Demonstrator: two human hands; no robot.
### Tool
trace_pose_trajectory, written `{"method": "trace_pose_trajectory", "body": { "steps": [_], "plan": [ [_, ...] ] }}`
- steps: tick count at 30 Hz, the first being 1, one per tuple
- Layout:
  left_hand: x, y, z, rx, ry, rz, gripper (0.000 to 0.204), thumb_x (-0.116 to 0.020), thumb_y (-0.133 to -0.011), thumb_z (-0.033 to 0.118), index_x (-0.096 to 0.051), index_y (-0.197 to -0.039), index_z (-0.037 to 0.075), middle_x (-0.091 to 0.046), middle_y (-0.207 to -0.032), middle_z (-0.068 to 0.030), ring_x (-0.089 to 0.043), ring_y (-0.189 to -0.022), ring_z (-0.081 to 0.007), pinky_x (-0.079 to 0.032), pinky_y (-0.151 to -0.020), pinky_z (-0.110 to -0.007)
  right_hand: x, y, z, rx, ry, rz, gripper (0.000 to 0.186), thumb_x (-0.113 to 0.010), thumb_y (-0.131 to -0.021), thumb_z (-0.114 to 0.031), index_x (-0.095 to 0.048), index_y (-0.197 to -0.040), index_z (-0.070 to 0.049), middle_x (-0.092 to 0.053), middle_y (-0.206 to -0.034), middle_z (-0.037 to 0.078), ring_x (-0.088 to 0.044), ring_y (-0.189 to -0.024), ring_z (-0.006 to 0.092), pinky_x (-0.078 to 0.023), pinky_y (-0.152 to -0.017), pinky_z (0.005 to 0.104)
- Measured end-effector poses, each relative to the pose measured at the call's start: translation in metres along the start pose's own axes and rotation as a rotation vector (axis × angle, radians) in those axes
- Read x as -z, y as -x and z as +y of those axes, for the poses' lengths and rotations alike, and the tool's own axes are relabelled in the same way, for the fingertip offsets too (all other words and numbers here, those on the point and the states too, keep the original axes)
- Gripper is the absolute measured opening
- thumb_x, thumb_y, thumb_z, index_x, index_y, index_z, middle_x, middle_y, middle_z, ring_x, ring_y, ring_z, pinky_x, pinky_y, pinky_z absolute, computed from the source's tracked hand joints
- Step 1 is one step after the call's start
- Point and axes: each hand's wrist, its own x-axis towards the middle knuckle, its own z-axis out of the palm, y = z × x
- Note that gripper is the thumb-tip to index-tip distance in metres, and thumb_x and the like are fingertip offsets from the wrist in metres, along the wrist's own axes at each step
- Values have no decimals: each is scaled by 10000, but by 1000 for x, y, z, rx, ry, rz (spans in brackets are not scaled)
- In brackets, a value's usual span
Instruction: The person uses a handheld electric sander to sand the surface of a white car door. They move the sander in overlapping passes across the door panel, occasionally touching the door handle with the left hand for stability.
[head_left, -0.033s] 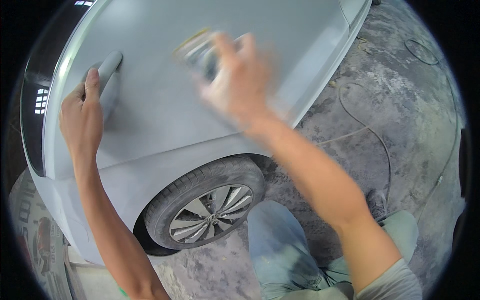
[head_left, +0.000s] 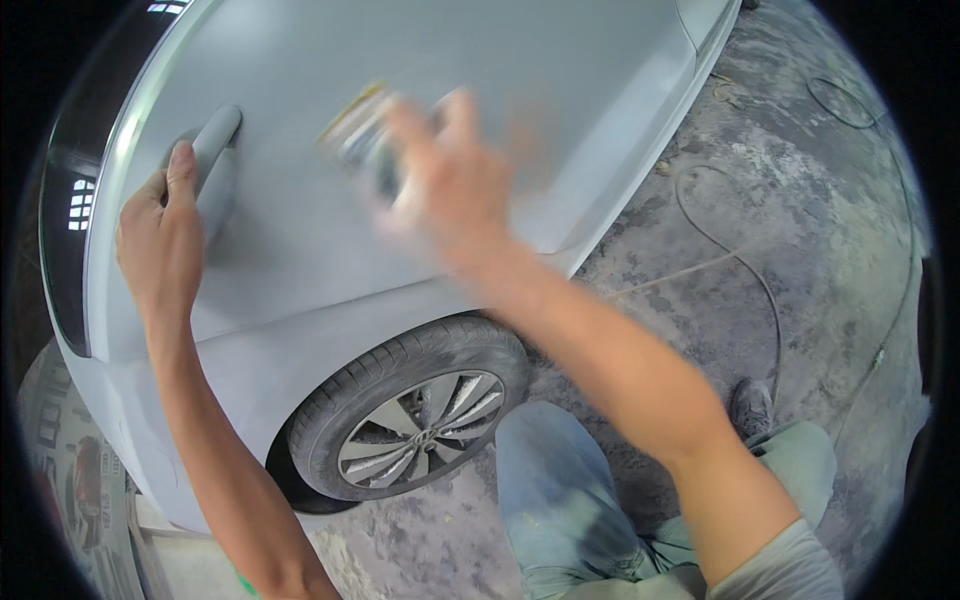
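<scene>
My left hand point(head_left: 160, 235) is closed round the grey door handle point(head_left: 218, 135) of a light grey car, thumb on top. Over the door panel point(head_left: 300, 220), my right hand point(head_left: 450, 180) grips a blurred block-like tool point(head_left: 352, 125) with a yellowish edge, which looks like a sanding block; motion smears both, and whether the tool touches the panel is unclear. The rear-side dark window point(head_left: 75, 200) curves along the left. Below the panel is a wheel point(head_left: 420, 440) with a black tyre and silver spokes.
A stained concrete floor point(head_left: 820, 230) lies right of the car, with thin hoses or cables point(head_left: 740, 258) snaking across it. My bent legs point(head_left: 550, 500) and a shoe point(head_left: 752, 400) are at the bottom. Printed paper sheets point(head_left: 75, 460) show at the lower left.
My right hand and the tool in it have moved left and slightly down across the door. My left hand stays on the handle.
</scene>
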Motion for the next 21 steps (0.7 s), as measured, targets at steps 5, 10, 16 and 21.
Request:
{"method": "trace_pose_trajectory", "body": {
  "steps": [5, 10, 16, 21],
  "plan": [
    [0, -3, -2, 137, -20, -119, 721, -547, -1005, 665, -775, -1247, 25, -764, -950, -192, -724, -977, -303, -523, -939, -415, 0, 26, -8, 37, -59, -53, 584, -877, -737, -227, -618, -1260, -195, -542, -1032, 160, -670, -760, 349, -575, -646, 488],
    [-8, -2, -4, 2, -33, 71, 719, -555, -1001, 670, -796, -1189, 20, -744, -861, -148, -699, -866, -258, -518, -851, -388, 6, -20, 46, -178, 5, 214, 619, -888, -740, -259, -595, -1281, -194, -540, -1046, 167, -678, -769, 365, -575, -681, 509],
    [-6, -2, -6, 28, 0, -12, 724, -565, -994, 677, -806, -1147, 12, -705, -771, -109, -674, -775, -228, -509, -796, -365, -13, 38, -32, 72, -111, -127, 587, -880, -755, -266, -606, -1266, -173, -540, -1046, 173, -690, -804, 378, -588, -689, 499],
    [-5, -1, -7, 13, 13, 27, 755, -587, -977, 692, -807, -1116, -16, -643, -684, -61, -643, -690, -186, -503, -721, -359, -15, 11, 31, -70, -54, 105, 614, -881, -762, -305, -609, -1290, -153, -561, -1080, 192, -689, -880, 409, -593, -724, 503]
  ]
}}
